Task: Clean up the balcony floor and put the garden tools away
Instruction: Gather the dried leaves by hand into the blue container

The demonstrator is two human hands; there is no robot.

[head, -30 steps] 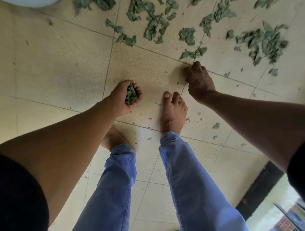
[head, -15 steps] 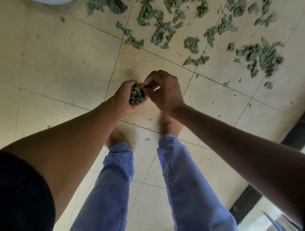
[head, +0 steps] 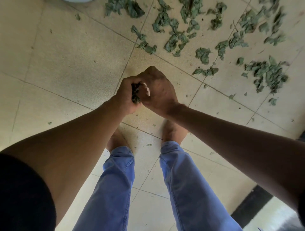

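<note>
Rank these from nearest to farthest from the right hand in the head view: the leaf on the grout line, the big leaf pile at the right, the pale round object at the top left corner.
From the right hand:
1. Leaf on the grout line, just right.
2. Big leaf pile, far right.
3. Pale round object, top left corner.

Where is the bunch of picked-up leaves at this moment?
The bunch of leaves is in the left hand, mid-frame above the feet, with the right hand touching it.

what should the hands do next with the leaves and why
Probably reach the right hand back out for more scattered leaves. The left hand already grips a wad of leaves with the right pressed against it, while many leaves still litter the tiled floor ahead.
</note>
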